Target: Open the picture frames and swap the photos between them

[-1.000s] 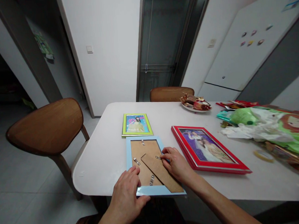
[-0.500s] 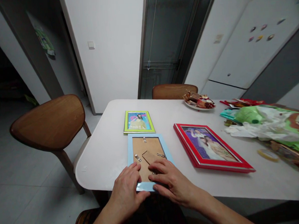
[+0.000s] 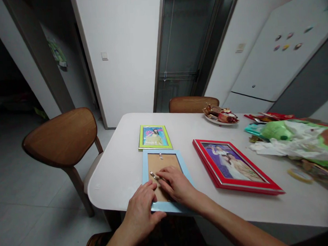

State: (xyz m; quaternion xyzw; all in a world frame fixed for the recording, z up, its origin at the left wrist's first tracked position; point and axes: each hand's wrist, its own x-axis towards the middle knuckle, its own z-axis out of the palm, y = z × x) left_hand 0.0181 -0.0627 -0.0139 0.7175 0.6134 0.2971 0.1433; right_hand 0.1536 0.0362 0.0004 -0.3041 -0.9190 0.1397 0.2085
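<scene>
A light-blue picture frame (image 3: 185,169) lies face down at the table's near edge, its brown backing board (image 3: 168,160) showing. My left hand (image 3: 142,203) grips the frame's near left corner, fingers on top and thumb along the near edge. Over the backing, my right hand (image 3: 178,184) has its fingers drawn together at a small metal clip (image 3: 153,175) on the left side. Another metal clip (image 3: 161,156) sits at the far end of the board. The right hand hides the backing's stand flap and right side.
Beyond the blue frame lies a yellow-green picture frame (image 3: 155,137). To the right is a red picture frame (image 3: 235,167), with a tape roll (image 3: 300,175), crumpled bags (image 3: 291,142) and a plate (image 3: 221,120) farther off. Wooden chairs (image 3: 63,137) stand around the white table (image 3: 114,169).
My right hand has moved left and away from me, from the backing's near right part to the left clip, covering the stand flap. The left hand stays on the corner. The view shifted slightly.
</scene>
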